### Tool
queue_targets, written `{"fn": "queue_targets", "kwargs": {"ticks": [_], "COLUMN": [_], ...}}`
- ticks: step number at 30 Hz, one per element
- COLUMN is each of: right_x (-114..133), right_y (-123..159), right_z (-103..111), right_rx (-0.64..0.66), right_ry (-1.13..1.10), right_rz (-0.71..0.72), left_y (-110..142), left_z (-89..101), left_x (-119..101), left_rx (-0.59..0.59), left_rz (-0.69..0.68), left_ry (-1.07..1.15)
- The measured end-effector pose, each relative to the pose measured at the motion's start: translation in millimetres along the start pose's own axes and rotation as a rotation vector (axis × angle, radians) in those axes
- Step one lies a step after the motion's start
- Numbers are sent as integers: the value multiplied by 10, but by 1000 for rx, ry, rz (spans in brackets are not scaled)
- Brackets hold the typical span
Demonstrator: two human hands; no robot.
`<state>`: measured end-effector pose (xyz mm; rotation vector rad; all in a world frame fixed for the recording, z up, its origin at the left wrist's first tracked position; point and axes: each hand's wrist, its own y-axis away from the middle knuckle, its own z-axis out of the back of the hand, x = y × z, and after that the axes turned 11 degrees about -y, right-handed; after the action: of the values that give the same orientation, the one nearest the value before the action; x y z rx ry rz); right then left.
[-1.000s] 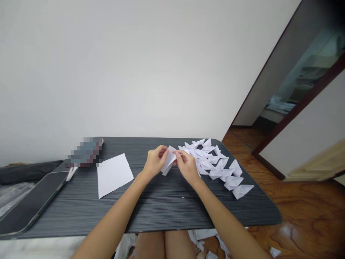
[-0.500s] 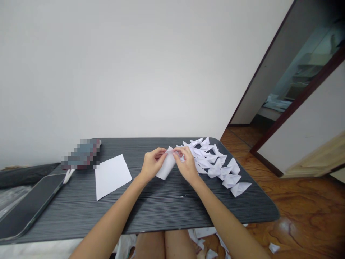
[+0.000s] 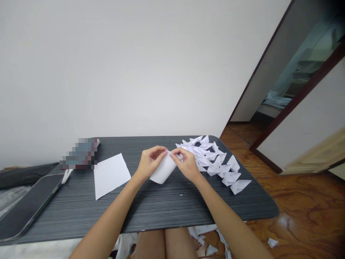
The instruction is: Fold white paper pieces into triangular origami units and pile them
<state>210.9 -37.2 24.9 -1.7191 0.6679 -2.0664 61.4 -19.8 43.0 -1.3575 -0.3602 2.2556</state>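
Observation:
Between my hands, just above the dark table (image 3: 151, 212), is a white sheet of paper (image 3: 163, 169), bent over on itself. My left hand (image 3: 152, 161) pinches its upper left edge, thumb and fingers closed. At the upper right edge, my right hand (image 3: 186, 163) pinches the same paper. Part of the far edge is hidden by my fingertips. To the right lie several folded white paper boats (image 3: 214, 167), bunched close together. A flat square of white paper (image 3: 111, 176) rests left of my hands.
A blurred-out object (image 3: 81, 154) sits at the table's back left. In front of it lies a dark flat panel with rounded corners (image 3: 29, 208). White paper scraps (image 3: 211, 250) litter the floor below. A white wall (image 3: 140, 72) rises behind the table.
The paper in my hands has swung its lower end to the left, and more of its face shows. My hands have shifted slightly, both still pinching it.

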Motion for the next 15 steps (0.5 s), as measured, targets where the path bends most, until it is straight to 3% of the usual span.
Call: {"fn": "queue_targets", "kwargs": {"ticks": [7,15], "right_x": [37,32], "right_y": [6,16], "right_z": [1,7], "right_rx": [-1,2], "right_ry": [31,23], "right_rz": [15,25], "left_y": [11,28], "left_z": [-29,-47], "left_x": [6,43], "left_rx": [-64,-88], "left_rz": [23,-73], "left_ry": [-23,-96]}}
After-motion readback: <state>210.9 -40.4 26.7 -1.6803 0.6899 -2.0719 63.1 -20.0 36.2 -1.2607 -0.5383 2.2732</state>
